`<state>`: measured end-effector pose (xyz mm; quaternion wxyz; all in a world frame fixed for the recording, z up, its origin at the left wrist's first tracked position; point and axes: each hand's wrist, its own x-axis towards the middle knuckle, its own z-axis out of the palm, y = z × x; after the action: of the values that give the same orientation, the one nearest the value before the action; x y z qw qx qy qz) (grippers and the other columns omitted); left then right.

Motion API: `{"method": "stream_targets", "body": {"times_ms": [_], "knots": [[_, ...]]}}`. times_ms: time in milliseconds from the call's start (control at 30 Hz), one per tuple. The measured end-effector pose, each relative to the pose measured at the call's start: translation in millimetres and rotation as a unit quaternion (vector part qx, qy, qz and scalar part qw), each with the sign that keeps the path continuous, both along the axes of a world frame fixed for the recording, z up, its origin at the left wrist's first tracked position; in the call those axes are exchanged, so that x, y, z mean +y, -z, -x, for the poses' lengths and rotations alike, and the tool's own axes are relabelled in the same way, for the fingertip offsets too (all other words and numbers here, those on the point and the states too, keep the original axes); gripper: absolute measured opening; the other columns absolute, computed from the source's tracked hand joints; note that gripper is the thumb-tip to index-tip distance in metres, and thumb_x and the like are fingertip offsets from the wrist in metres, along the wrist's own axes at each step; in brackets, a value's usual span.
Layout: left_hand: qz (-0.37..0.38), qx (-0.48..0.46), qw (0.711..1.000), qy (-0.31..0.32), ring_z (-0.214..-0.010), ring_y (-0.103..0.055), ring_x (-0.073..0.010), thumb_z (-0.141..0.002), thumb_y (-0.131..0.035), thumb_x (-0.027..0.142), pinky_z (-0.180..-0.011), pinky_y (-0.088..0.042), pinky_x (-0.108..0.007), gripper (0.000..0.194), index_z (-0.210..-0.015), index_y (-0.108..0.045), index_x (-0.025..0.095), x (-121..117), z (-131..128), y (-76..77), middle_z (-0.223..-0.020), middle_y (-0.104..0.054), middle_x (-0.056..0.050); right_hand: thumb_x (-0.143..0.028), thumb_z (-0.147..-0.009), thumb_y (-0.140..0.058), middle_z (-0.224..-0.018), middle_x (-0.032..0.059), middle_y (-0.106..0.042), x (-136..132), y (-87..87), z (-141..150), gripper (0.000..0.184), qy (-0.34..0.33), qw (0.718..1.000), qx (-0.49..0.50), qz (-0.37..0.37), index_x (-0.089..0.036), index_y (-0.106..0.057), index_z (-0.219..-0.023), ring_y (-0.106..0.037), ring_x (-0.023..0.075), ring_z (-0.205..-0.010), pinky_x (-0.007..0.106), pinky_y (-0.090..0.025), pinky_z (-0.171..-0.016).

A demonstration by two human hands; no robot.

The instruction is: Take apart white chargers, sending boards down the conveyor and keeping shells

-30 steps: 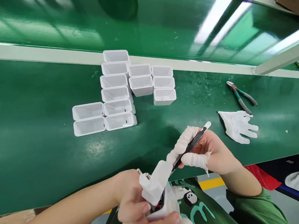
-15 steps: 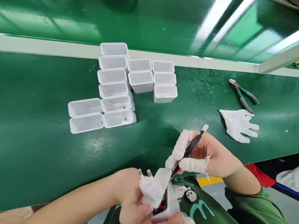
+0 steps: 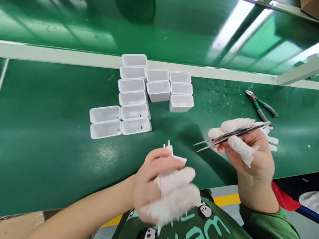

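Observation:
My left hand (image 3: pixel 163 186) is wrapped round a white plug adapter (image 3: pixel 169 147) above the bench's near edge. Two prongs stick up past the fingers, and most of the casing is hidden in the grip. Finger cots cover some of the fingers, blurred by motion. To the right, my right hand (image 3: pixel 247 146), also in white finger cots, pinches a pair of dark tweezers (image 3: pixel 246 130). The tweezers' tips point left, slightly apart with nothing between them, and are clear of the adapter.
Several white open-topped plastic casings (image 3: pixel 106 130) stand in rows on the green bench (image 3: pixel 56 158). Green-handled cutting pliers (image 3: pixel 258 104) lie at the right, beside a white glove (image 3: pixel 273 140) partly hidden by my right hand. A pale rail (image 3: pixel 63 55) runs along the back.
My right hand has drawn the tweezers away from the adapter, up and to the right. My left hand has turned over and risen with the adapter, and its opening no longer shows.

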<state>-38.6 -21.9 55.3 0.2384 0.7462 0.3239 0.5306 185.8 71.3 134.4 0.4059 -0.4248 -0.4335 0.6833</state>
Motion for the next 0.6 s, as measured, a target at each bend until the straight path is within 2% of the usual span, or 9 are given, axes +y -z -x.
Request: {"method": "stream_targets", "body": {"times_ms": [67,100,200,333,433,533,600], "knots": [[0.013,0.006,0.999,-0.035,-0.091,-0.07,-0.0286,-0.093,-0.054,0.05,-0.089,-0.058,-0.051,0.043,-0.126,-0.058,0.023,21.5,1.2,-10.3,-0.104,-0.073,-0.013,-0.032,-0.079,-0.083,-0.095,0.0035,-0.08,-1.1,-1.3,0.6,0.016,0.03,0.999,0.0,-0.016,-0.028,-0.074,-0.092,-0.077,0.0212,-0.076,0.028,-0.063,-0.057],[0.012,0.003,0.999,-0.041,-0.086,-0.071,-0.0292,-0.09,-0.062,0.053,-0.086,-0.058,-0.052,0.053,-0.131,-0.054,0.02,27.6,0.3,-15.7,-0.1,-0.073,-0.014,-0.033,-0.079,-0.084,-0.095,0.0035,-0.08,-2.3,-1.8,1.5,0.016,0.036,0.999,0.001,-0.02,-0.028,-0.074,-0.09,-0.077,0.0213,-0.077,0.028,-0.063,-0.058],[0.073,-0.022,0.996,-0.047,-0.076,-0.071,-0.0272,-0.079,-0.079,0.049,-0.076,-0.061,-0.049,0.071,-0.136,-0.049,0.02,31.2,-4.9,-28.5,-0.094,-0.073,-0.012,-0.034,-0.081,-0.082,-0.095,0.0037,-0.08,-8.8,-2.4,5.8,0.015,0.032,0.999,0.011,-0.037,-0.027,-0.073,-0.092,-0.077,0.0215,-0.077,0.031,-0.066,-0.064],[0.135,-0.039,0.988,-0.07,-0.08,-0.073,-0.025,-0.077,-0.081,0.043,-0.071,-0.064,-0.04,0.063,-0.129,-0.052,0.023,25.4,-10.1,-33.5,-0.099,-0.073,-0.01,-0.023,-0.092,-0.071,-0.099,0.0026,-0.08,-21.7,-1.8,11.5,0.009,-0.021,0.997,0.05,-0.054,-0.027,-0.07,-0.101,-0.077,0.0185,-0.087,0.031,-0.067,-0.077],[0.134,-0.018,0.988,-0.077,-0.08,-0.074,-0.0228,-0.077,-0.081,0.04,-0.073,-0.064,-0.036,0.057,-0.123,-0.054,0.021,24.9,-10.5,-34.0,-0.098,-0.073,-0.009,-0.018,-0.095,-0.066,-0.105,0.0036,-0.078,-30.5,-1.8,13.5,0.011,-0.045,0.994,0.067,-0.074,-0.027,-0.068,-0.102,-0.077,0.0183,-0.093,0.025,-0.065,-0.069],[0.107,0.005,0.991,-0.076,-0.081,-0.073,-0.022,-0.078,-0.079,0.035,-0.073,-0.062,-0.033,0.051,-0.119,-0.055,0.019,27.0,-10.2,-35.7,-0.096,-0.073,-0.009,-0.023,-0.093,-0.069,-0.105,0.0046,-0.077,-35.5,-2.8,13.6,0.01,-0.031,0.993,0.032,-0.108,-0.026,-0.067,-0.101,-0.078,0.0193,-0.084,0.026,-0.065,-0.063],[0.098,0.016,0.992,-0.076,-0.08,-0.072,-0.0211,-0.078,-0.078,0.031,-0.071,-0.061,-0.032,0.048,-0.118,-0.055,0.017,28.6,-10.6,-36.9,-0.094,-0.071,-0.008,-0.026,-0.092,-0.07,-0.094,0.0049,-0.078,-36.3,-3.6,12.9,0.005,-0.024,0.991,0.003,-0.128,-0.025,-0.068,-0.096,-0.077,0.0207,-0.078,0.033,-0.066,-0.068]]}}
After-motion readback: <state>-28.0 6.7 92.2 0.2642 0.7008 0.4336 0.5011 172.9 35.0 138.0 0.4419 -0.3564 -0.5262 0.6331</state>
